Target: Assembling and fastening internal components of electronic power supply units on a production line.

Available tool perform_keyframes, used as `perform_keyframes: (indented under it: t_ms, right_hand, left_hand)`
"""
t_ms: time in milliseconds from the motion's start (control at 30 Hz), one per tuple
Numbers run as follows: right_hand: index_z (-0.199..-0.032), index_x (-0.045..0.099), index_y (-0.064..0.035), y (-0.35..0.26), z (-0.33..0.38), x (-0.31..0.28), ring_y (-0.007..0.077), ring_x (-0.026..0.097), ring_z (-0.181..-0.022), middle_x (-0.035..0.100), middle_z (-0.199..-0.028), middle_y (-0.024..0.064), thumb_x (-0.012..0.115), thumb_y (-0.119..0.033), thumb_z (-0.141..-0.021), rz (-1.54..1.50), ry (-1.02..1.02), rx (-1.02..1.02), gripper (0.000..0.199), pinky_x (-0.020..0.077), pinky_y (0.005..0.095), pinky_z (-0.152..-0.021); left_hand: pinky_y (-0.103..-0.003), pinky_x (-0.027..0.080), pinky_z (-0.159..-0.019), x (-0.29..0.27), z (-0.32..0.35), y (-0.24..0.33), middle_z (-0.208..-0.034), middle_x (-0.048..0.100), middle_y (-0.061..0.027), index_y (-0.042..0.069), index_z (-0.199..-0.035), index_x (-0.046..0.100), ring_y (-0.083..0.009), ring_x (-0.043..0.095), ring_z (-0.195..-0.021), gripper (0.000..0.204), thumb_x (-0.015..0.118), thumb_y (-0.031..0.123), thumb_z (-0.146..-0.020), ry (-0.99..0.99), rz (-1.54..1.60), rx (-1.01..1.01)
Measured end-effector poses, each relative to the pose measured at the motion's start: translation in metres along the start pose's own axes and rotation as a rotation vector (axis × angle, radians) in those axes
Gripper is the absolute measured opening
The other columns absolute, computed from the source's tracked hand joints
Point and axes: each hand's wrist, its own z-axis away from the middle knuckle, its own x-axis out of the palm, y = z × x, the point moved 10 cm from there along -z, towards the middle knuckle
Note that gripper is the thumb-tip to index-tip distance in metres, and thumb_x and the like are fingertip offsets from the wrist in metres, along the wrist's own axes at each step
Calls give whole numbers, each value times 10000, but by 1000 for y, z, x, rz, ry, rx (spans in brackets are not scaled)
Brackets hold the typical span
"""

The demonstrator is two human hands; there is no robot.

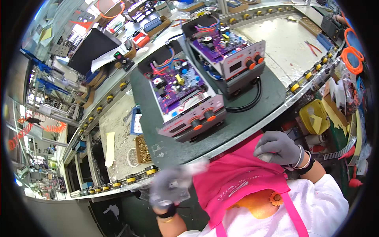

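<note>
My left hand point(169, 187), in a grey glove, is smeared by motion beside the bench's front edge. A pale blur shows at its fingers, and whether it holds anything cannot be made out. My right hand point(278, 148), also gloved in grey, is raised over the pink apron point(237, 173) with its fingers curled in. What it holds, if anything, is hidden. Beyond my hands, two opened electronic units stand on a dark green board point(244, 118): a nearer unit point(183, 94) and a farther unit point(225, 51). Both show purple circuit boards, wires and front panels with orange-ringed knobs.
A black cable point(252, 103) loops beside the farther unit. Left of the board are a box of small brass-coloured parts point(143, 149) and a blue tray point(136, 120). Roller tracks point(130, 179) edge the bench. A yellow bin point(316, 116) stands at the right.
</note>
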Motion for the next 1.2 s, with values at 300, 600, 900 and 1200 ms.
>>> perform_keyframes:
  t_ms: [300,600,900,1200]
  right_hand:
    - [-878,687,-100,-2,-22,23,242,614,-736,625,-805,64,719,-165,-757,10,-61,-9,141,490,340,-638]
    - [-904,684,-64,28,-5,-8,254,625,-761,630,-835,94,673,-146,-796,25,1,98,136,504,346,-672]
    - [-911,665,-28,72,-8,-39,269,606,-832,625,-853,117,620,-154,-829,-58,63,189,157,487,349,-747]
    - [-1411,259,-16,146,-10,-107,380,483,-1168,432,-1289,264,764,-369,-702,571,398,425,939,379,373,-1020]
  left_hand:
    - [-351,506,-800,-197,1,-26,-992,602,-155,-23,-1070,543,-248,597,-863,241,476,137,-903,676,-906,249]
    - [-337,490,-734,-192,-25,-132,-979,652,-152,-43,-1039,610,-217,612,-864,303,608,152,-808,461,-550,-379]
    - [-314,464,-856,-73,-41,-69,-1050,617,-123,-34,-1110,581,-213,579,-954,291,597,119,-863,175,-217,-300]
    - [-324,444,-923,25,-83,-40,-1176,555,-151,-24,-1305,385,-224,538,-1074,590,689,112,-818,21,-313,6]
